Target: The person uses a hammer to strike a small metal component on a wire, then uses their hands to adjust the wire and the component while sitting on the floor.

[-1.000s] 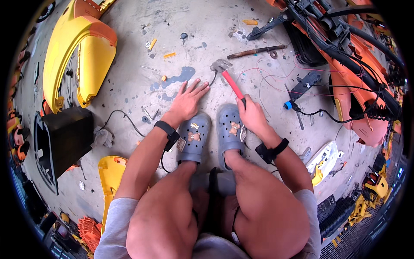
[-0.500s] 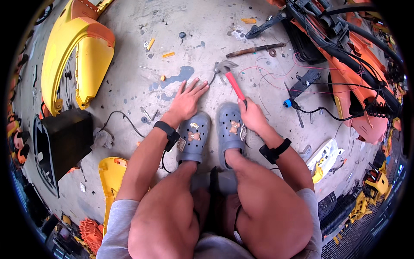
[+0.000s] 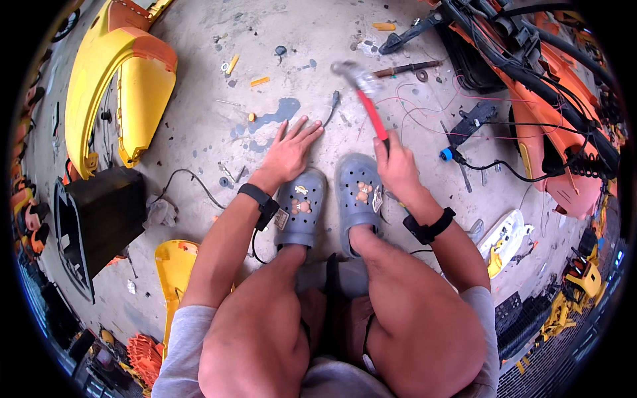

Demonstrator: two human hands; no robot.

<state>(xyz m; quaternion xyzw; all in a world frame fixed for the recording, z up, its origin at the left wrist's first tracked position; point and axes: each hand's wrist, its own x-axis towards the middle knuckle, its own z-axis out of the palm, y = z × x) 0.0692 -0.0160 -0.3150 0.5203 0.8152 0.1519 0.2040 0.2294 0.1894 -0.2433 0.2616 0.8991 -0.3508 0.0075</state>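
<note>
My left hand lies flat on the concrete floor with its fingers stretched out. From beside its fingertips runs a short dark cable ending in a small dark plug; the rest of it is hidden by the hand. My right hand is wrapped round the red handle of a claw hammer, just beyond my right shoe. The hammer's metal head, smeared by motion, is off to the right of the plug and farther away.
Yellow body panels and a black box-like part lie at left. A partly stripped orange machine with loose wires stands at right. A rusty rod lies beyond the hammer. My grey clogs are between my arms.
The hammer head has moved away from the plug, farther off and slightly right, uncovering it. My right hand has shifted the same way. My left hand stays put.
</note>
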